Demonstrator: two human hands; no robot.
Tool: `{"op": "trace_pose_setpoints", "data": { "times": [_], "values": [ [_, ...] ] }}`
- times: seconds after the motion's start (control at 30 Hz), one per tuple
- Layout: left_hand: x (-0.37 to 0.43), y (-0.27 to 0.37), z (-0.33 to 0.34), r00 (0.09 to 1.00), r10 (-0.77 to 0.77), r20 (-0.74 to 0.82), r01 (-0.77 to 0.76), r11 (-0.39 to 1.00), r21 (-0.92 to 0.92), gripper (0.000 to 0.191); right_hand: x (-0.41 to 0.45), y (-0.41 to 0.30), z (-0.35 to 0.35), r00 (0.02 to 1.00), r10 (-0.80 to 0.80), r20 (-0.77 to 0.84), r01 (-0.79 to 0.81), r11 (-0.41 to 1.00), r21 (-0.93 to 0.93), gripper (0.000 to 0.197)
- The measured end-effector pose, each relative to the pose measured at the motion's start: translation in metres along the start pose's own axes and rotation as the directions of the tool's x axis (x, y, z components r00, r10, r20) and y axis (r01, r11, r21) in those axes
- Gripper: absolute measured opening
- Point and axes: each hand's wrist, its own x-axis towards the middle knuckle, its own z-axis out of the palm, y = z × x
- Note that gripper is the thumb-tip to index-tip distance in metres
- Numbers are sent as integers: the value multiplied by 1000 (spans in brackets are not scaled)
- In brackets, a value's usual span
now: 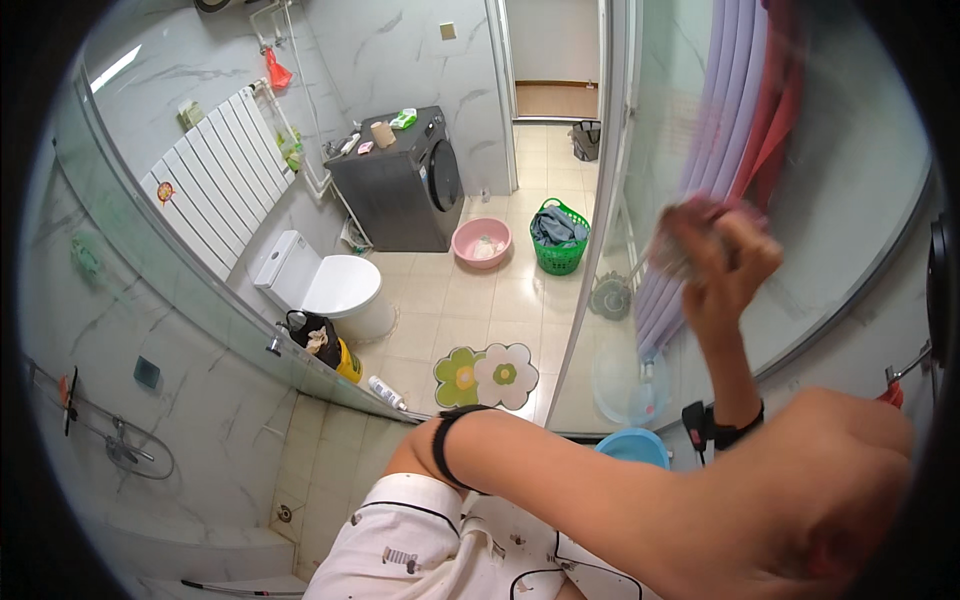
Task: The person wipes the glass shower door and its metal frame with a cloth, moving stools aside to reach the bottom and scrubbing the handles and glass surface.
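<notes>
My right hand (731, 255), raised in front of the glass panel (832, 172), grips a pink and grey cloth-like bundle (679, 236) that is badly blurred. A black strap (739, 431) with a small device circles that wrist. My left arm crosses the foreground from the bent elbow at lower centre, where a black band (444, 450) sits. Very close and blurred at lower right is my left hand (840, 487); whether it holds anything cannot be made out. Beyond the right hand hang a lilac curtain (712, 150) and a red cloth (772, 150).
A glass partition (225, 300) edges the shower at left. Past it are a toilet (341, 289), a washing machine (397, 180), a pink basin (481, 244), a green laundry basket (559, 255) and a flower mat (487, 375). Near my arm stands a blue bucket (634, 448).
</notes>
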Motion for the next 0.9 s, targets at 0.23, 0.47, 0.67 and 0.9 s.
{"op": "trace_pose_setpoints", "data": {
  "times": [0.23, 0.47, 0.67, 0.9],
  "values": [
    [-11, -12, -20, 947, -18, 320, 90, 973, -212, 40, -2, -3, 8, 992, 123, 37, -122, 992, -27, 41],
    [1, -29, 10, 1000, 2, 9, 1, 942, -336, 22, -56, -1, 2, 997, -11, 79, 7, 998, 55, 23],
    [17, -13, -17, 889, -123, 442, 247, 940, -235, 36, 32, 69, -11, 945, 256, -205, -270, 962, -42, 67],
    [-20, -18, -144, 903, 93, 420, -425, 352, 834, 16, -86, -12, -22, 749, 142, 647, -359, 908, 217, 9]
  ]
}}
